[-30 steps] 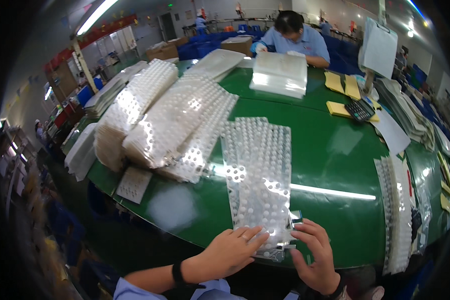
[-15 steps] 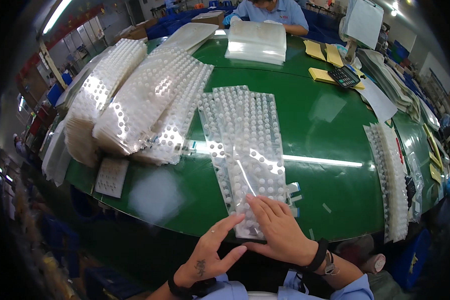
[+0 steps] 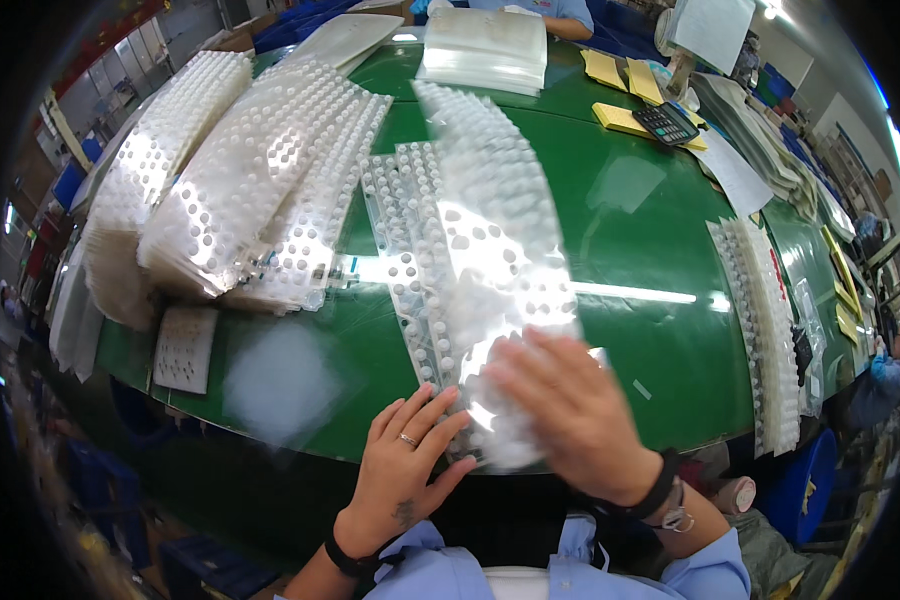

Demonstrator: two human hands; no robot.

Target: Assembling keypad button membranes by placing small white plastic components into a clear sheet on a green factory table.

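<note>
Near the front edge of the green table (image 3: pixel 660 390), my left hand (image 3: pixel 410 445) lies with fingers stretched over the near end of the clear dotted plastic strips (image 3: pixel 407 250). White round dots run along these strips in rows. To their right, my right hand (image 3: pixel 580 415), smeared by motion, is at the near end of another clear dotted plastic sheet (image 3: pixel 500 220). That sheet is blurred, bent and partly raised, its far end sticking up past the strips. My right thumb is hidden, but the sheet appears held in that hand.
Tall piles of dotted sheets (image 3: pixel 240 190) fan out on the left, beside a small white block (image 3: pixel 185 350). A co-worker (image 3: pixel 570 15) is behind a stack of clear sheets (image 3: pixel 483 50). A calculator (image 3: pixel 667 124), yellow paper pads (image 3: pixel 620 119) and a sheet stack (image 3: pixel 760 340) lie right.
My right hand has moved right with the upper sheet, which has swung off the strips and bent up. My left hand has turned flatter onto the strips. The whole view has shifted slightly.
</note>
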